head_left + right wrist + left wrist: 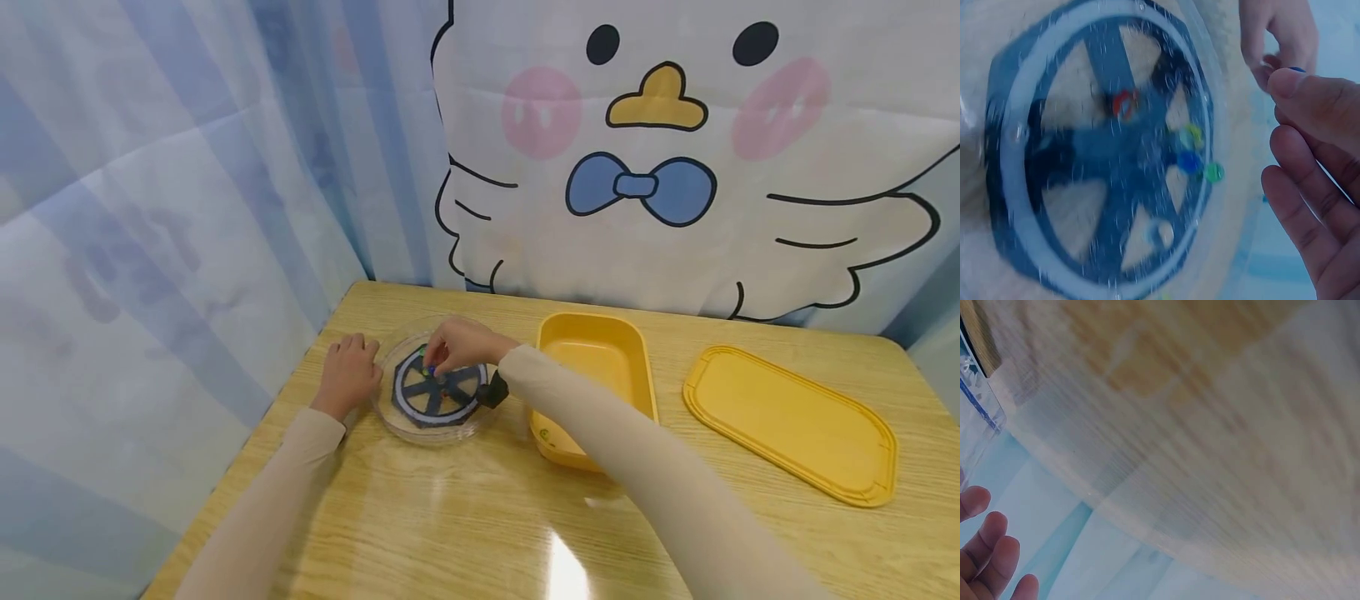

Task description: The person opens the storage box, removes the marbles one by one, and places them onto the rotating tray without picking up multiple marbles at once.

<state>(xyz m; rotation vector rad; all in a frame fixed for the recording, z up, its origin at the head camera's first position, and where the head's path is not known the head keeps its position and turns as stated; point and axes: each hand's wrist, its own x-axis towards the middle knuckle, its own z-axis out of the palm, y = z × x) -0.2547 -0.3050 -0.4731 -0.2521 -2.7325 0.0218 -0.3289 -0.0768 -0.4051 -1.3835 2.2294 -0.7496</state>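
Observation:
A round clear dish (390, 421) stands on the left of the table, with a dark wheel-shaped pattern (1110, 150) and a white ring showing in it. Glass marbles lie in the dish: a blue marble (1190, 162), a green marble (1214, 172), a clear one and a red-and-white one among them. Over the dish my right hand (459, 345) pinches a small blue marble (1298, 69) between thumb and forefinger, mostly hidden by the fingers. My left hand (348, 377) rests at the dish's left rim, its fingers (1002, 565) loosely bent.
To the right of the dish stands a yellow tub (648, 379) with a greenish marble (544, 433) in its near corner. Farther right lies a flat yellow lid (795, 425). Curtains (225, 208) hang along the table's left and back edges.

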